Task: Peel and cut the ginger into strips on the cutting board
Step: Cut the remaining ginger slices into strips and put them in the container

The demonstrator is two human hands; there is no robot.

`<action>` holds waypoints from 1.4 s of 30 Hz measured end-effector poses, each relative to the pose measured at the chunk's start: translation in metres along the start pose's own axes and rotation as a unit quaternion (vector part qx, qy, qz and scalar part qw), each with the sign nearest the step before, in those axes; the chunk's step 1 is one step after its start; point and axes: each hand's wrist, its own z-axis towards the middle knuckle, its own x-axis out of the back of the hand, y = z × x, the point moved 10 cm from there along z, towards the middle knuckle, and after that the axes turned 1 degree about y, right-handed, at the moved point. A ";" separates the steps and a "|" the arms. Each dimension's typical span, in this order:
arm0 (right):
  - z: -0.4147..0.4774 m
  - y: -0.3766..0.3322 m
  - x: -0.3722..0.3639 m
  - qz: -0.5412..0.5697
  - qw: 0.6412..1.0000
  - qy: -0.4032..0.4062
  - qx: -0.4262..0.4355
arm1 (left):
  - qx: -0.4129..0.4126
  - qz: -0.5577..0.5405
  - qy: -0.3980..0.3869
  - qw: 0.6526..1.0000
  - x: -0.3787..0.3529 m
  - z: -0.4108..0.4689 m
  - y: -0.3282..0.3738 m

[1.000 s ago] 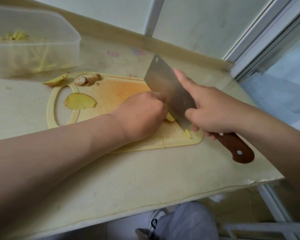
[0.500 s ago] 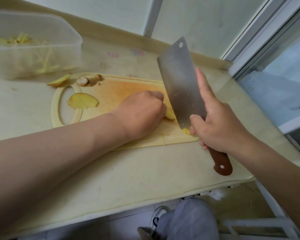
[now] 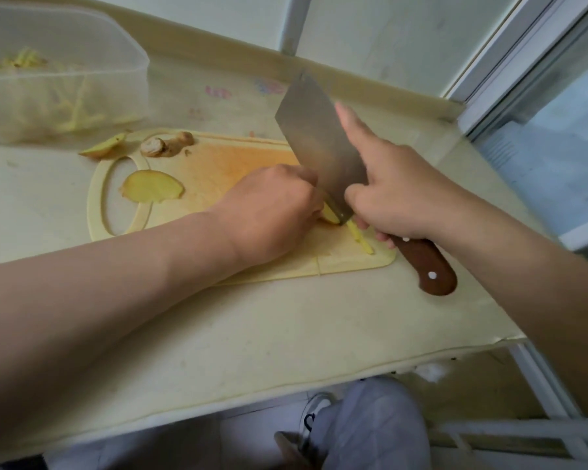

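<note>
A pale yellow cutting board (image 3: pixel 238 161) lies on the counter. My left hand (image 3: pixel 272 212) is curled over a ginger slice (image 3: pixel 330 217) near the board's right end, holding it down. My right hand (image 3: pixel 398 195) grips the cleaver (image 3: pixel 319 140) by its brown wooden handle, index finger stretched along the blade. The blade's edge is down on the ginger beside my left knuckles. Cut ginger strips (image 3: pixel 362 239) lie just right of the blade. Another peeled slice (image 3: pixel 153 189) lies by the board's handle hole. A knobby unpeeled piece (image 3: pixel 163 145) sits at the board's far edge.
A translucent plastic container (image 3: pixel 58 79) holding cut ginger strips stands at the back left. A peel scrap (image 3: pixel 102 149) lies on the counter beside the board. The counter's front edge (image 3: pixel 286 385) runs near my knee and shoe. A window frame rises at right.
The cleaver was lifted half a second ago and has come back down onto the ginger. A longer strip now lies to the right of the blade. My left hand stayed in place.
</note>
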 end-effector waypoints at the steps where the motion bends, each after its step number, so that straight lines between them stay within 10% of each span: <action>1: -0.007 0.003 0.001 0.013 1.000 0.027 0.008 | -0.001 0.002 0.002 1.000 0.001 0.000 0.000; 7: -0.040 0.014 0.005 0.024 0.995 0.088 0.038 | 0.000 -0.003 0.003 1.000 0.000 -0.001 -0.001; 17: 0.001 -0.001 -0.001 -0.051 0.997 -0.050 -0.015 | -0.015 0.002 0.013 1.000 0.001 0.000 0.002; 30: -0.040 0.011 0.005 0.031 0.997 0.071 0.014 | 0.022 0.001 0.003 1.000 0.001 -0.002 -0.004; 42: 0.006 -0.003 -0.001 -0.050 0.996 -0.066 -0.016 | 0.039 0.018 0.005 0.999 0.003 -0.001 -0.006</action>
